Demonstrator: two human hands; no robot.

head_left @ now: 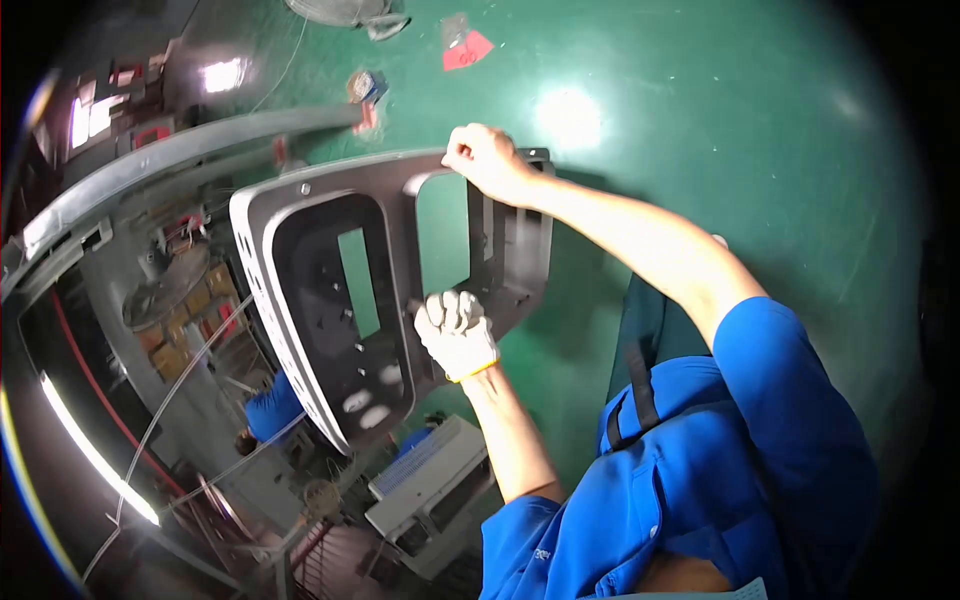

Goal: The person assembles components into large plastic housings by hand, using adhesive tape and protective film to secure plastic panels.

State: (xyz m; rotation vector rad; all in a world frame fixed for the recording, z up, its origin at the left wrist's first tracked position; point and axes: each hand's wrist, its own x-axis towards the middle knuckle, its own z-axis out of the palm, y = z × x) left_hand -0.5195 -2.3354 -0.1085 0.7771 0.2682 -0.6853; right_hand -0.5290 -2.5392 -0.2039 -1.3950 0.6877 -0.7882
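A dark grey metal housing [400, 220] with two large rounded openings and a pale, slotted side edge stands tilted in front of me. My left hand [458, 335], in a white knit glove with a yellow cuff, is closed on the bar between the openings, near its lower end. At the housing's upper edge is my bare right hand [485, 160], its fingers curled into a loose fist against the rim. Whatever those right fingers hold, if anything, is hidden.
A long grey beam [200, 145] runs past the housing's far left. A red card [468, 52] and a small roll [362, 86] lie on the green floor [700, 130]. Below the housing stands a light grey metal unit [430, 480]. Another person's blue sleeve [272, 408] shows at lower left.
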